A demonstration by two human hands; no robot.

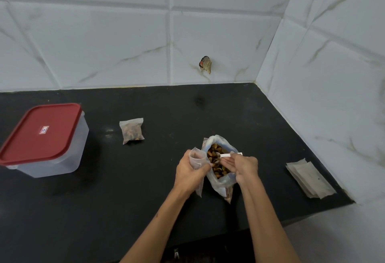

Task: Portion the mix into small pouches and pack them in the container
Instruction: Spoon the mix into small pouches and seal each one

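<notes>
An open plastic bag of brown mix (216,163) stands on the black counter (145,179). My left hand (191,172) grips a small clear pouch (196,157) held open just left of the bag. My right hand (243,165) holds a white spoon (226,155) whose bowl dips into the mix. One filled small pouch (132,130) lies further back to the left. A clear container with a red lid (44,139) sits closed at the far left.
A stack of flat empty pouches (310,177) lies at the right by the counter's edge. White tiled walls close off the back and right side. A small scrap (205,64) sticks to the back wall.
</notes>
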